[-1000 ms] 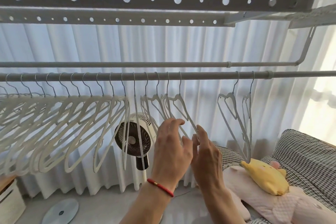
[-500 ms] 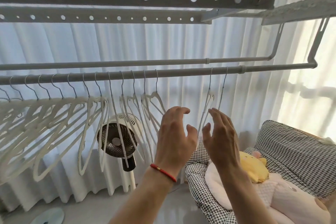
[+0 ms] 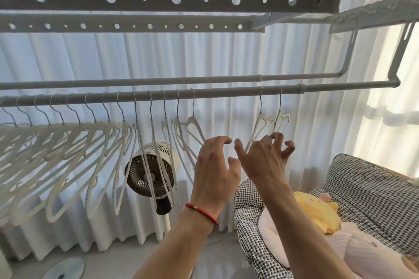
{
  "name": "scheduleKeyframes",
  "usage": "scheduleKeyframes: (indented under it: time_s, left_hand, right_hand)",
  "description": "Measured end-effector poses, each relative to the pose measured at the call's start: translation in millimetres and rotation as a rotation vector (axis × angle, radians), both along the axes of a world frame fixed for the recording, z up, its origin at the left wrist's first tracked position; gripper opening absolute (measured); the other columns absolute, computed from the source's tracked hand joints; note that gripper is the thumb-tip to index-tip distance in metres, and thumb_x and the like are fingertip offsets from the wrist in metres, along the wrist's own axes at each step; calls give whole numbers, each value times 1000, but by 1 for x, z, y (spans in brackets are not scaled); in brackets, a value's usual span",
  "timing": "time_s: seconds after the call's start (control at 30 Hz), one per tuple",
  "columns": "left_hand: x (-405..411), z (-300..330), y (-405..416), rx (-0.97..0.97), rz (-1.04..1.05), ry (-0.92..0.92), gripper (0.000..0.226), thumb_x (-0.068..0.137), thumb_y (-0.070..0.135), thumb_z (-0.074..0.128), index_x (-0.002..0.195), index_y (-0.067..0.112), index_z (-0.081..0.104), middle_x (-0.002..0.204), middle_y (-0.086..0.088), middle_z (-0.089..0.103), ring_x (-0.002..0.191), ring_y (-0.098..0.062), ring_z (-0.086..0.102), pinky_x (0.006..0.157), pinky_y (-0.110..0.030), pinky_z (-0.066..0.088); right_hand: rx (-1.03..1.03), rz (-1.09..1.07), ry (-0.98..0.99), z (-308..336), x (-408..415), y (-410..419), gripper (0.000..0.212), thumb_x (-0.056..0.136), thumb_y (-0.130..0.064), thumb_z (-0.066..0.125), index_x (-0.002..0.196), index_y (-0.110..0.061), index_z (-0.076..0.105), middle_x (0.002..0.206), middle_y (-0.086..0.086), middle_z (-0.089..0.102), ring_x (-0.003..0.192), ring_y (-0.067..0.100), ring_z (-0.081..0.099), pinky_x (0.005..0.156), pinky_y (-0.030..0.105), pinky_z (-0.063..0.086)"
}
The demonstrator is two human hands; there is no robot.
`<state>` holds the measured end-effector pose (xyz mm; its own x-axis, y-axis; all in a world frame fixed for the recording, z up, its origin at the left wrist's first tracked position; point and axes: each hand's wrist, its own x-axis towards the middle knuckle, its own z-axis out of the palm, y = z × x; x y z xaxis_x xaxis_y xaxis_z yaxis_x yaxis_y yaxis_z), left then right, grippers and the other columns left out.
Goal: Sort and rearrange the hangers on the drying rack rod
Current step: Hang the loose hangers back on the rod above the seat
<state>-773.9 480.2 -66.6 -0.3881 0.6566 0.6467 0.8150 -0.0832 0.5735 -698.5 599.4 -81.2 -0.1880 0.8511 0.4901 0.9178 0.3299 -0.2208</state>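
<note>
Your right hand's fingers [image 3: 277, 142] are curled loosely and spread apart, reaching up at the lower edges of the pair of hangers [image 3: 269, 123] right of centre; whether they touch the plastic or only sit in front of it cannot be told, and nothing is clearly pinched. Your left hand's fingers [image 3: 218, 142] are also bent and apart, the thumb out to the right, holding nothing, just in front of the last hanger of the main row.

Your right hand [image 3: 265, 161] is raised with its back toward you, its forearm rising from the lower right of the frame. Your left hand [image 3: 215, 174] stands just beside it, back toward you too, a red bracelet [image 3: 201, 213] on the wrist, its forearm coming up from bottom centre.

The row of white hangers [image 3: 74, 149] fills the left half, hooked on the rod [image 3: 226, 92] that crosses mid-frame; the pair hangs apart from it, further right on that rod. Behind the row stands a fan [image 3: 152, 167] against the white curtain [image 3: 226, 56]. A yellow plush toy [image 3: 317, 213] lies on the checked sofa [image 3: 374, 199] at lower right.
</note>
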Motion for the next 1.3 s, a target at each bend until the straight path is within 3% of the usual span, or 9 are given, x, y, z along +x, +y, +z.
scheduleKeyframes:
  time_s: [0.07,0.17,0.33,0.5,0.63,0.8,0.9,1.13,1.3]
  left_hand:
    - [-1,-1,-1,4,1,-5,38,90,12,60,128,17,59,127,3,60,105,-23,62,101,-28,45]
    - [-3,0,-1,10,1,-10,38,91,11,60,129,16,58,130,2,59,119,-16,56,104,-20,39]
    - [-6,0,0,33,2,-8,37,89,8,60,126,14,60,128,1,61,123,-13,53,103,-15,34]
    - [-12,-2,0,49,6,-19,38,87,6,61,125,14,61,123,2,61,118,-10,53,100,-12,33]
    - [-18,-5,-1,78,1,-8,38,86,7,61,123,14,62,122,2,62,117,-12,55,101,-24,44]
    - [-25,-7,-6,82,14,0,36,86,8,60,122,14,61,121,3,62,112,-14,58,98,-18,40]
    - [-28,-8,-8,83,23,2,36,86,8,60,121,15,61,120,3,62,106,-17,60,98,-25,45]
    - [-32,-9,-11,91,31,-7,35,84,4,61,118,12,63,117,1,64,115,-13,56,99,-12,35]
    - [-33,-11,-12,97,30,3,35,84,5,60,118,14,62,117,2,63,114,-13,57,100,-19,41]
  right_hand:
    - [-52,0,-30,3,-2,1,56,92,-58,36,86,-17,74,121,9,62,134,30,31,106,53,21]
    - [-94,17,-34,5,-1,-2,31,86,-43,48,76,-18,62,114,7,59,127,29,33,104,51,21]
    - [11,-25,-73,-2,2,-12,23,91,-28,47,79,-17,63,113,8,64,129,31,37,106,53,14]
    - [151,-97,-67,-18,-1,-21,10,76,-9,63,68,-12,68,75,8,69,112,36,56,102,52,19]
    - [228,-71,-20,-20,-2,-26,16,75,-9,67,61,-15,61,59,3,64,94,32,58,87,46,24]
    - [293,28,10,-22,-8,-30,26,81,-13,66,57,-17,58,53,1,62,79,28,56,78,42,22]
    - [311,80,6,-22,-11,-30,25,84,-16,64,59,-17,61,54,0,64,81,25,57,80,43,24]
    - [339,148,2,-23,-19,-38,31,85,-19,63,55,-18,56,52,-2,62,83,22,58,81,43,24]
    - [322,179,1,-23,-25,-41,27,87,-21,60,60,-19,64,57,-3,65,86,21,58,81,43,24]
